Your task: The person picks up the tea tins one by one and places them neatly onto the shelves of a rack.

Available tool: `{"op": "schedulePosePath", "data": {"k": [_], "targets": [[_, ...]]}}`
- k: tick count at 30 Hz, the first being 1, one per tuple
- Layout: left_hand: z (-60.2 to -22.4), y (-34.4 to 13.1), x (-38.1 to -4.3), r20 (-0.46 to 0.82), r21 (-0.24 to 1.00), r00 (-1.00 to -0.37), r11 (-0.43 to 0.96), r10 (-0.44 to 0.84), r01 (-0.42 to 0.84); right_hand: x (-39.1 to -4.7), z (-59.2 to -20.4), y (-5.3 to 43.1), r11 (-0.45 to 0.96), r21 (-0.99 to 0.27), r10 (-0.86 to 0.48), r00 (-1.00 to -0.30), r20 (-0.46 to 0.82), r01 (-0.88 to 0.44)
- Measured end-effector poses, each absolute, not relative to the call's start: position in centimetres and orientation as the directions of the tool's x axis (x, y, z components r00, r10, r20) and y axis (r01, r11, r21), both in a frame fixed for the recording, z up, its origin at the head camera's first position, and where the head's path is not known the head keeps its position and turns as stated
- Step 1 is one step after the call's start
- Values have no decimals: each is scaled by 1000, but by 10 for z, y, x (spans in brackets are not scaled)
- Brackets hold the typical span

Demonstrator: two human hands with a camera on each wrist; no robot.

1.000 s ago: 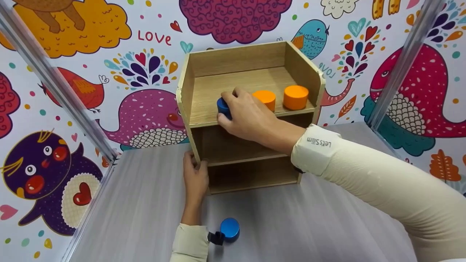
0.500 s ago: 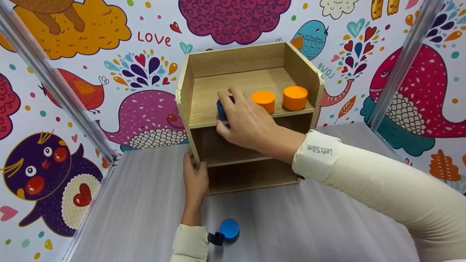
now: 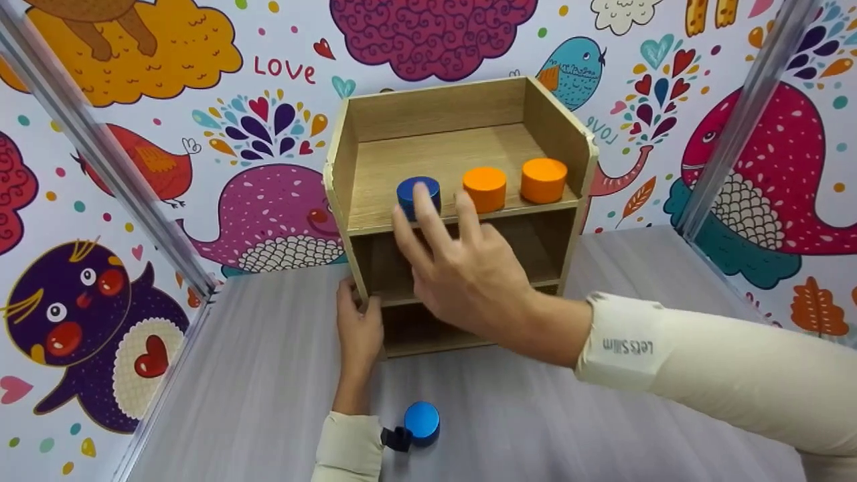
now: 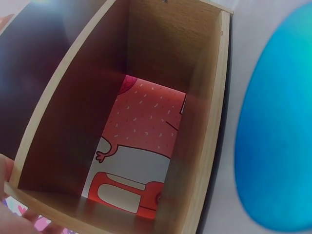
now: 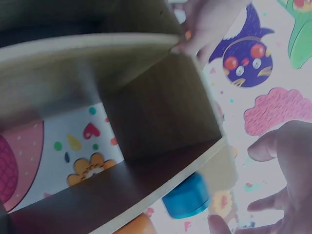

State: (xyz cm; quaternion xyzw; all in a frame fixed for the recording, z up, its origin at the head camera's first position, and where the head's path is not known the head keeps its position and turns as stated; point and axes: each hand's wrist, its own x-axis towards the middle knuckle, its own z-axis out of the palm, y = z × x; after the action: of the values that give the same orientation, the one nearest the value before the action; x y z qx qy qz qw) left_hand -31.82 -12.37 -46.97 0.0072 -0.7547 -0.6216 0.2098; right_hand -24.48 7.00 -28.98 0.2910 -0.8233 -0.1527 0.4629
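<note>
Right hand point(image 3: 469, 278) in front of wooden shelf point(image 3: 569, 144), fingers spread loose, gripping nothing. Blue cylinder point(image 3: 418, 195) sits on top tier, just beyond fingertips, left of two orange cylinders point(image 3: 485, 188). Left hand point(image 3: 359, 329) grips shelf's lower left edge. Second blue cylinder point(image 3: 422, 422) on table point(image 3: 254, 402) by left wrist. Left wrist view alone looks through open-backed compartment to patterned wall point(image 4: 141, 146). Right wrist view catches blue cylinder from below shelf board.

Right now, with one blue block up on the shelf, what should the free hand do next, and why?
Probably reach down for the second blue block on the table: the right hand is open, off the shelved blue block, while the left hand holds the shelf.
</note>
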Motion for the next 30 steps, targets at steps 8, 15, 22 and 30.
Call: {"op": "schedulePosePath", "data": {"k": [8, 15, 22, 30], "targets": [[-471, -124, -318, 327, 937, -905, 215, -271, 274, -221, -324, 79, 689, 529, -715, -344, 608, -495], [-470, -122, -318, 351, 930, -894, 218, -281, 296, -224, -367, 92, 662, 462, -737, -403, 542, -590], [-470, -123, -317, 350, 931, -894, 213, -281, 297, -222, -407, 93, 615, 428, -771, -389, 505, -662], [-472, -123, -317, 359, 927, -895, 217, -266, 307, -217, -448, 90, 574, 406, -802, -389, 453, -711]]}}
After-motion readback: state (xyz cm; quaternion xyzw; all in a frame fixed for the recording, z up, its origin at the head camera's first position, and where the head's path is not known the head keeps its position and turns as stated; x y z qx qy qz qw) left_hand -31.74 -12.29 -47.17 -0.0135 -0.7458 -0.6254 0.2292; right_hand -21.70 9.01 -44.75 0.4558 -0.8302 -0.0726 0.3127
